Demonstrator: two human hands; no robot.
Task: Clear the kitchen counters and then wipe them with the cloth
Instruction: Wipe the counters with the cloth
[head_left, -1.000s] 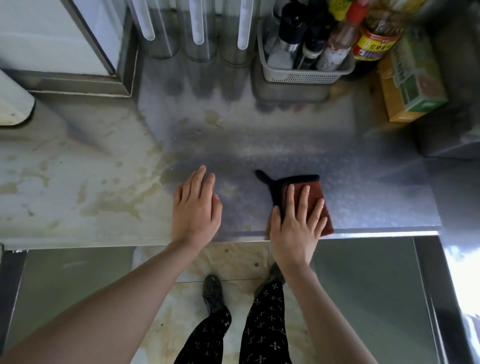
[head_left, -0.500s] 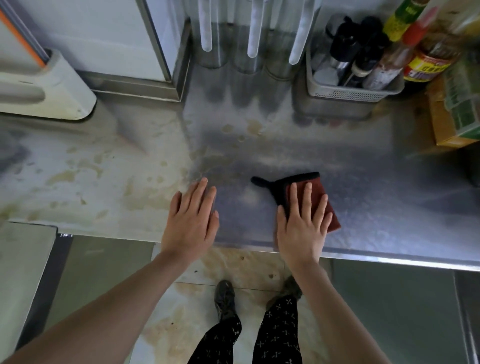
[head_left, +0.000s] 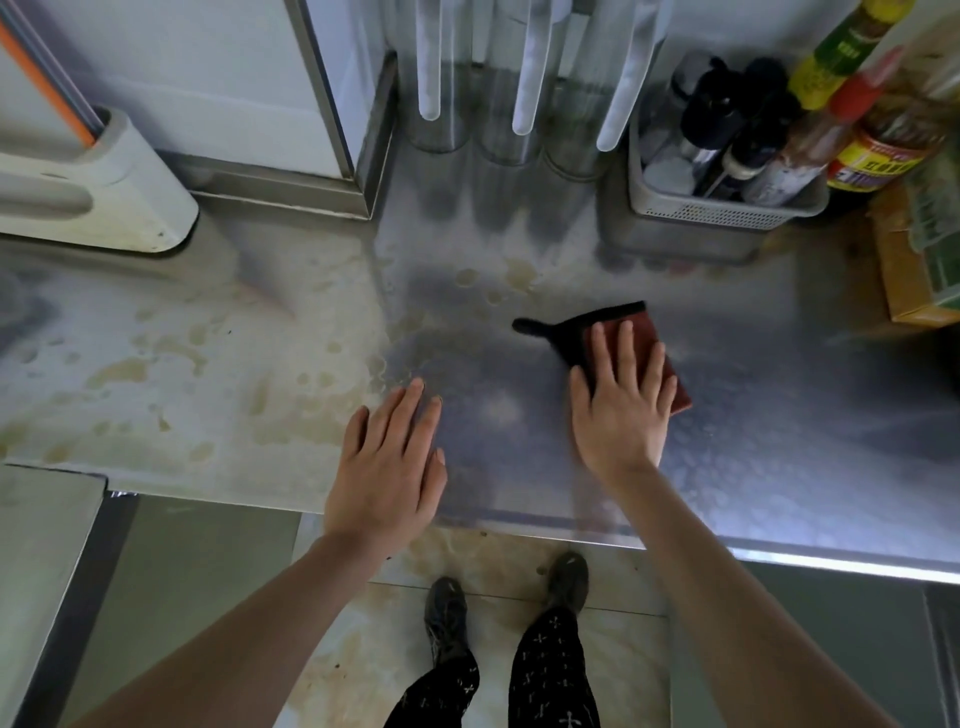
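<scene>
A person's right hand (head_left: 621, 415) presses a folded, rust-red cloth with black edging (head_left: 569, 335) flat against a stainless-steel kitchen desk (head_left: 779, 415), just right of the middle of the view. Its grip is spread, with straight, slightly parted fingers lying on top of the fabric and pinching nothing. The left hand (head_left: 389, 462) lies palm down at about 8 o'clock from the cloth, near the desk's front edge, its grip also flat and holding nothing. The cloth looks soft, light and limp. It is a small square pad, red on its face and black along its upper and left borders, with a thin black tail trailing off towards 9 o'clock. By its look it will slide easily on the smooth metal and bunch up if pushed from one edge, so a broad palm over its centre, as here, seems the surest hold for wiping, and a pinch at a corner or the tail would do for lifting it. Tan dried splashes (head_left: 156, 374) mottle the desk from 9 to 11 o'clock of the cloth, and that side appears not yet wiped. A grey perforated plastic basket of dark bottles (head_left: 717, 210) stands at 1 o'clock, a yellow-and-green cardboard box (head_left: 914, 291) at 3 o'clock, and clear upright cylinders (head_left: 498, 130) at 12 o'clock, all well apart from the cloth along the back.
</scene>
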